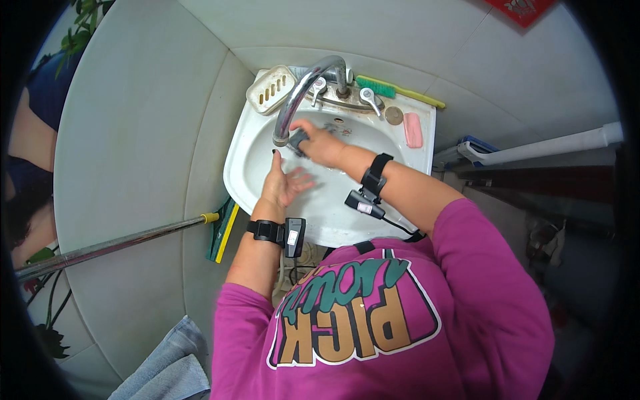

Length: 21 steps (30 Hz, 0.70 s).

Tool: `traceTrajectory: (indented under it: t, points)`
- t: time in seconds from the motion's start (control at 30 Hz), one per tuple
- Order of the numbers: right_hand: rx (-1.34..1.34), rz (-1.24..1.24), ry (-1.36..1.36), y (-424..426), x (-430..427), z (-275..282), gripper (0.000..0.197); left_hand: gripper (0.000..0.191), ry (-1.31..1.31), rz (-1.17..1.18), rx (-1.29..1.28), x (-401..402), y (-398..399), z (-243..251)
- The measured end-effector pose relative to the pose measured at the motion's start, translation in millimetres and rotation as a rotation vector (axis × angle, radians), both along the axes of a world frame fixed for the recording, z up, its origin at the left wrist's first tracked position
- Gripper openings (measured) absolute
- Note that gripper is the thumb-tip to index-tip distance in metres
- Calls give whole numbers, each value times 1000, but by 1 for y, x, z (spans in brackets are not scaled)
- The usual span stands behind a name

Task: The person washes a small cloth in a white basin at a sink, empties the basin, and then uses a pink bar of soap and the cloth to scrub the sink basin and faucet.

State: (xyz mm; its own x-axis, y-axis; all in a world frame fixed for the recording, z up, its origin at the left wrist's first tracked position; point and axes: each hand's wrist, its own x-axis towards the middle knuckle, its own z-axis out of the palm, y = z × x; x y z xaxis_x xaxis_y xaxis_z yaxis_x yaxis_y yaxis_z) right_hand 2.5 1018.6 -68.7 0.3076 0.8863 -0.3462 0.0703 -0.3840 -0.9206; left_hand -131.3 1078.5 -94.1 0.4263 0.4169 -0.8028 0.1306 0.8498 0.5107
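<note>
My right hand (322,146) is over the upper part of a white ceramic washbasin (340,227), beneath the curved spout of a chrome gooseneck faucet (300,92). It grips a dark grey wad (299,142), perhaps a cloth or scouring pad; motion blur hides its exact kind. Below the spout's tip, my left hand (284,184) hovers over the left side of the bowl with its thumb up and fingers spread, holding nothing. Its fingers are blurred. Whether water runs from the spout, I cannot tell.
On the basin's back ledge are a slotted soap dish (271,90), two faucet handles (370,100), a green-bristled brush (380,87), a round drain stopper (394,115) and a pink soap bar (413,130). A metal-handled squeegee (220,230) leans at left, above a blue-grey towel (167,365).
</note>
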Motion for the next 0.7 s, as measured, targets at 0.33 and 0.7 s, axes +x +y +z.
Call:
traceTrajectory:
  t: [0.33, 0.7]
  points:
    - [201, 131, -304, 4, -25, -22, 28, 30, -191, 270, 97, 26, -30, 17]
    - [-99, 122, -343, 18, -11, 2, 32, 24, -246, 348, 165, 35, -22, 13]
